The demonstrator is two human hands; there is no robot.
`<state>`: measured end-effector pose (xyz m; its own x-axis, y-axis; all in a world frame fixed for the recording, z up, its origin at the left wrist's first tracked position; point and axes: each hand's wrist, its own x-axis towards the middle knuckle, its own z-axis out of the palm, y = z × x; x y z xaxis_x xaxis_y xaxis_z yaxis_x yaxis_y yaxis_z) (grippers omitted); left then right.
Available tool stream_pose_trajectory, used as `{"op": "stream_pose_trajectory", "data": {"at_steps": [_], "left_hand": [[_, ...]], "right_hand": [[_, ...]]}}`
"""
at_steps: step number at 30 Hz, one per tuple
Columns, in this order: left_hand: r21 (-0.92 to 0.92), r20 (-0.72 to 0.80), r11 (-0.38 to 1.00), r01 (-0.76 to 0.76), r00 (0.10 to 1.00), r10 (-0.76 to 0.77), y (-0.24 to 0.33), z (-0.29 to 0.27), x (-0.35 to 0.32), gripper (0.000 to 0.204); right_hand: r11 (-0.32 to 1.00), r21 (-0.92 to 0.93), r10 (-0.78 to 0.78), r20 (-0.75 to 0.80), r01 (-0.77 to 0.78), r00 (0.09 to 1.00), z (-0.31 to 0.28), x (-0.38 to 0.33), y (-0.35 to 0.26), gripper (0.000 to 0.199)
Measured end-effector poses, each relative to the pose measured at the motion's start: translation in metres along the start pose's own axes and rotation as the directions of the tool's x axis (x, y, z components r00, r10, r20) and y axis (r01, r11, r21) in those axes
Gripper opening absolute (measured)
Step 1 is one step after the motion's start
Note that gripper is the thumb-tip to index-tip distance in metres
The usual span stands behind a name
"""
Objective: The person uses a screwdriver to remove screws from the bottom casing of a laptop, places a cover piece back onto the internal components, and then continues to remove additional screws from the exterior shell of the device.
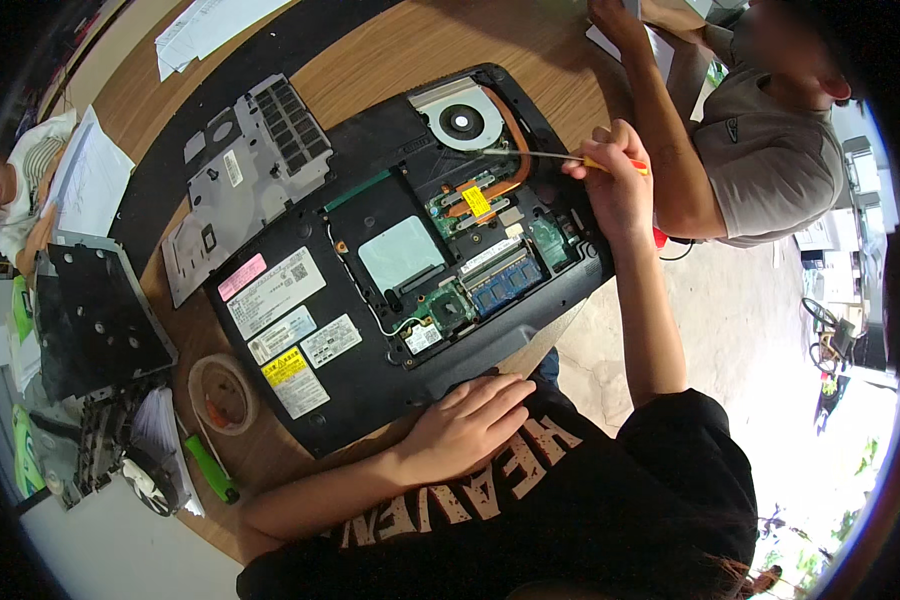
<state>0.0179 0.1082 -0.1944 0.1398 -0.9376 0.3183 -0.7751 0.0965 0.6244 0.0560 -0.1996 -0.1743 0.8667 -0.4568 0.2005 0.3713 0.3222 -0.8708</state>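
A black laptop lies upside down on the wooden table, its bottom cover off, showing a fan, copper heat pipe and green boards. My right hand is shut on a thin screwdriver with a yellow and red handle; its tip points at the fan's edge. My left hand rests flat, fingers together, on the laptop's near edge.
The removed grey bottom panel lies left of the laptop. A round clear lid, a green marker and a black drive tray sit at the left. Another person's arm rests on the table at upper right.
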Motion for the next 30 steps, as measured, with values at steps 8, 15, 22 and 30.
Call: {"op": "stream_pose_trajectory", "data": {"at_steps": [8,15,22,30], "left_hand": [[0.014,0.013,1.0,-0.008,1.0,0.008,0.0,-0.001,0.001,0.023],[0.005,0.014,1.0,-0.003,1.0,0.003,0.0,-0.001,0.001,0.023],[-0.003,0.016,1.0,-0.003,1.0,0.003,-0.001,0.002,-0.001,0.022],[0.003,-0.001,1.0,0.005,1.0,-0.005,0.0,0.0,0.0,0.022]], "right_hand": [[0.991,0.085,-0.101,-0.073,0.107,0.992,-0.001,0.001,0.001,0.022],[0.996,-0.072,-0.049,-0.09,0.042,0.995,0.006,0.002,0.005,0.022],[0.997,-0.031,-0.08,-0.098,0.077,0.992,0.011,-0.001,0.004,0.022],[0.98,-0.154,-0.157,-0.23,0.124,0.96,0.017,0.0,0.0,0.024]]}}
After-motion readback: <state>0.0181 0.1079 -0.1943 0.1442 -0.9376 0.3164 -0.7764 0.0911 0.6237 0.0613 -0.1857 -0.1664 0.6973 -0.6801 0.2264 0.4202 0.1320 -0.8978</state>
